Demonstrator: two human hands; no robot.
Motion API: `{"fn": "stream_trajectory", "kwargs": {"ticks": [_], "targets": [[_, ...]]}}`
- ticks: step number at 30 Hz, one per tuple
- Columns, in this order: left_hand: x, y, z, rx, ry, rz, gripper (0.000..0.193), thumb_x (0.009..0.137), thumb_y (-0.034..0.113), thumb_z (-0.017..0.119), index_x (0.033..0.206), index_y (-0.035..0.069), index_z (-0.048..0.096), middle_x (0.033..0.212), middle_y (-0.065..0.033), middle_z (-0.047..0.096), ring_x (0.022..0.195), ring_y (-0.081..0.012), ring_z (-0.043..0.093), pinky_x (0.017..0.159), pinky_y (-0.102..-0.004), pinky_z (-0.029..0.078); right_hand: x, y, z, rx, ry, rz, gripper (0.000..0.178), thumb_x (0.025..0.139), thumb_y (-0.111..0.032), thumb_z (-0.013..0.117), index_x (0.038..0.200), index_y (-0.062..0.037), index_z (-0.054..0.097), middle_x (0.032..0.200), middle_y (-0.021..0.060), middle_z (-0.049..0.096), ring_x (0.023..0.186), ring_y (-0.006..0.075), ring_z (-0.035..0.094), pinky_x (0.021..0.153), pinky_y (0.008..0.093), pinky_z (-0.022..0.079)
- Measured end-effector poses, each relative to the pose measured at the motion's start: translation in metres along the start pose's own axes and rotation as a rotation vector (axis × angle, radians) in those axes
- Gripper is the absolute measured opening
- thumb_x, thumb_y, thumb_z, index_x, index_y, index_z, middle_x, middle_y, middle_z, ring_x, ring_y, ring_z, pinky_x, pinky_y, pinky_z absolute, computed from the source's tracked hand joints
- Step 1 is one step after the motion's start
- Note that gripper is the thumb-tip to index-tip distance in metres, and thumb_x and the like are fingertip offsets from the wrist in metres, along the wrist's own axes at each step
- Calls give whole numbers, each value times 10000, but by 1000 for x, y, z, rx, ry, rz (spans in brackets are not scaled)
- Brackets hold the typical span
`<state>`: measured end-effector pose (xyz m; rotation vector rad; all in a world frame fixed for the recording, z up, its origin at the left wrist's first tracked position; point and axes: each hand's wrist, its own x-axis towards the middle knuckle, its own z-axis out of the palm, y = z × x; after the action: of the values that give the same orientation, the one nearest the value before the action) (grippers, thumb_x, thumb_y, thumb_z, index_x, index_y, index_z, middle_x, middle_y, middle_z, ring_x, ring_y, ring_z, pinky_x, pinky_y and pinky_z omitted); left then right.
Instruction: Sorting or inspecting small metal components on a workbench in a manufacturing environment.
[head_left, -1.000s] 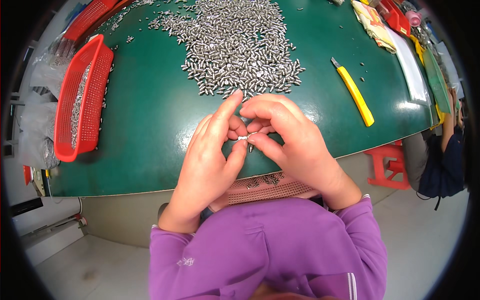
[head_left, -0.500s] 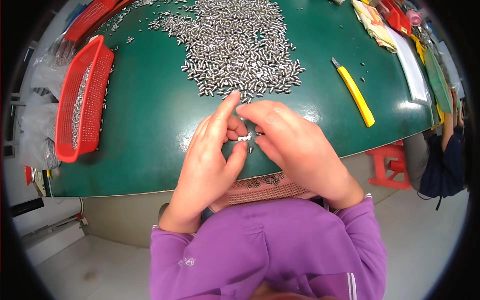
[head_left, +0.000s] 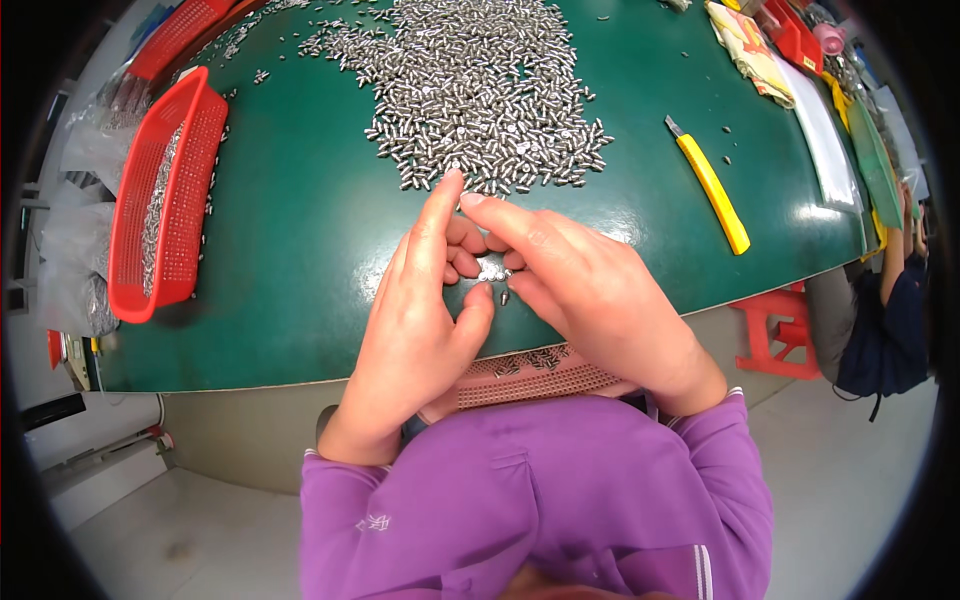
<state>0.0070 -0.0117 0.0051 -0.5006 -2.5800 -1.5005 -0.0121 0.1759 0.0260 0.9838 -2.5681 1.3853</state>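
In front of me, my left hand (head_left: 410, 300) and my right hand (head_left: 590, 280) nearly meet over the green table. Both index fingers stretch forward while the other fingers curl inward. A short cluster of small, shiny metal pins (head_left: 493, 272) sits between the curled fingers and thumbs, gripped from both sides. Part of that cluster is hidden behind the fingers. One loose pin (head_left: 504, 298) lies just below it, between the two thumbs. Beyond my fingertips spreads a large heap of the same silvery pins (head_left: 480, 90).
A red perforated basket (head_left: 125, 250) holding pins stands at the left. To the right lies a yellow utility knife (head_left: 715, 195). A pink basket (head_left: 540, 380) with pins is below the table edge. A red stool (head_left: 775, 335) and another person's dark clothing (head_left: 885, 330) are at the right.
My right fingers have come in closer to the left ones, around the pin cluster. The left index fingertip has shifted slightly left and forward.
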Motion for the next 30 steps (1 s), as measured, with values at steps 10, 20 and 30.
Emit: {"fn": "stream_trajectory", "kwargs": {"ticks": [10, 20, 30], "targets": [[-3, -4, 2, -114, 85, -61, 834, 799, -194, 432, 1590, -20, 233, 1185, -140, 525, 928, -172, 556, 849, -300, 506, 4, 8, -5, -108, -94, -155, 331, 825, -18, 613, 1152, -31, 666, 992, 98, 616, 890, 299, 579, 793, 392, 510], [-4, -3, -1, -123, 102, -65, 772, 816, -180, 429, 1560, -14, 312, 1173, -139, 536, 946, -181, 555, 850, -305, 500, 4, 3, -4, -224, -173, -163, 149, 783, -30, 616, 931, -23, 631, 904, 95, 569, 877, 292, 577, 768, 393, 515], [-21, 25, -21, 159, -158, 135, 375, 771, -75, 710, 1133, 21, 687, 1045, -123, 657, 974, -302, 604, 858, -383, 497, -37, -6, -26, -208, -177, -154, 214, 776, -48, 663, 989, -33, 651, 978, 99, 598, 887, 295, 593, 781, 392, 513]]}}
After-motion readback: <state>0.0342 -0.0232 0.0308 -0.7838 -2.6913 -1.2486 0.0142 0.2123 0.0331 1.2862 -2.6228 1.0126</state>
